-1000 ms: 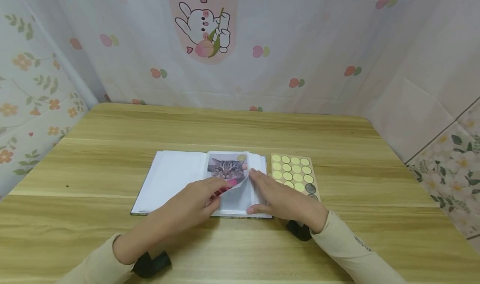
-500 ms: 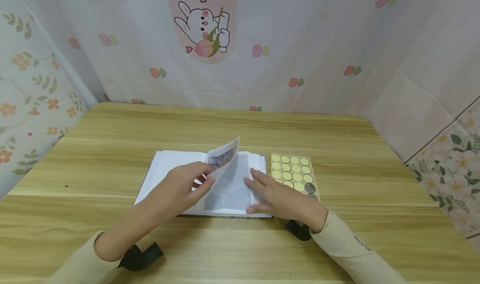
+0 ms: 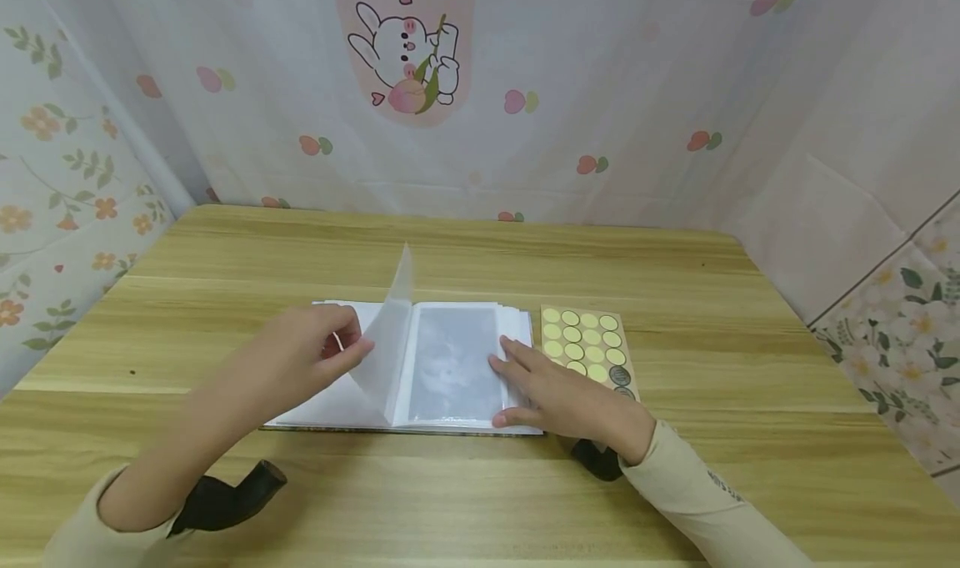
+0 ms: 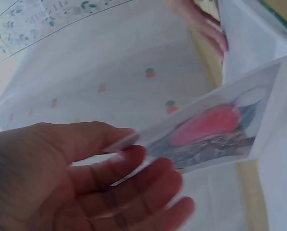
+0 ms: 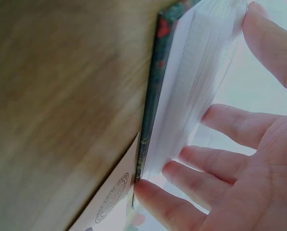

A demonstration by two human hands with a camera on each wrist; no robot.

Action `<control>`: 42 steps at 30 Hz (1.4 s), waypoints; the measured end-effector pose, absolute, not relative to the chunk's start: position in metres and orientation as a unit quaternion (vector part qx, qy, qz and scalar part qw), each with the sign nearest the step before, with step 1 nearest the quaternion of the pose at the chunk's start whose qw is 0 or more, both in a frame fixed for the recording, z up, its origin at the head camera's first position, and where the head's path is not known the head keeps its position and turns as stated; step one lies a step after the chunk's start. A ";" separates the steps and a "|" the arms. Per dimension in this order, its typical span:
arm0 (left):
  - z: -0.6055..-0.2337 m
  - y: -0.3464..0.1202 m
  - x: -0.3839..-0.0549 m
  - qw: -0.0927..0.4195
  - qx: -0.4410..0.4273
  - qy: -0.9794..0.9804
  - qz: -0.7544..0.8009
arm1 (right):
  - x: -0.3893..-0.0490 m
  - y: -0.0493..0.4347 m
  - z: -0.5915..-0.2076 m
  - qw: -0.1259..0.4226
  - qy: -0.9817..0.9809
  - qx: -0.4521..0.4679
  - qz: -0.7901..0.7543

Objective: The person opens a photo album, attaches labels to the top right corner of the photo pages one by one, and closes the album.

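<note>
An open photo album (image 3: 322,409) lies on the table, its dark patterned cover edge (image 5: 153,96) showing in the right wrist view. My left hand (image 3: 300,351) pinches the edge of a raised album page (image 3: 390,334) between thumb and index finger. The left wrist view shows a photo (image 4: 210,132) in that page, with a red shape and grey striped fur. My right hand (image 3: 555,389) rests with spread fingers on the right side of the album, fingertips along the page edges. Beneath it, a clear pocket page (image 3: 453,364) lies flat with no picture showing.
A sheet of round yellow stickers (image 3: 592,334) lies against the album's right side, partly hidden by the right hand. Black straps (image 3: 232,497) are on both wrists. A patterned curtain (image 3: 525,92) hangs behind the wooden table (image 3: 675,318).
My left hand has lifted the page with the cat photo and swung it left, so it now stands nearly upright. The pocket page beneath is uncovered. The right hand has stayed almost in place.
</note>
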State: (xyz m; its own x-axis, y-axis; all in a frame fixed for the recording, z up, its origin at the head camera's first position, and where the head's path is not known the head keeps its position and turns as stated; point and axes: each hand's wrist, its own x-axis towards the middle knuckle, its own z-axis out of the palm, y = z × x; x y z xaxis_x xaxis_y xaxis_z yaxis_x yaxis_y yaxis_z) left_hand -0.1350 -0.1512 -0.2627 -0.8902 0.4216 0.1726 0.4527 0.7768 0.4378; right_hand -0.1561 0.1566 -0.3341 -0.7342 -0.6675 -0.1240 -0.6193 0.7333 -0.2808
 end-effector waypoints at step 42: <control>-0.303 -0.208 -0.169 -0.310 -0.114 -0.934 -0.136 | -0.157 0.158 -0.334 0.097 0.918 -0.366 -0.114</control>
State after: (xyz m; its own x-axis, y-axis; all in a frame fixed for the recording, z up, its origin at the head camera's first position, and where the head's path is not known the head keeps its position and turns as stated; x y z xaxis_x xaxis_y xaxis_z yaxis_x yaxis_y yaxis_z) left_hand -0.1690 -0.2085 -0.3026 -0.7813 0.2968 -0.5490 0.1281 0.9372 0.3244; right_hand -0.1572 0.1575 -0.3341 -0.7124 -0.6952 -0.0952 -0.6507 0.7053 -0.2814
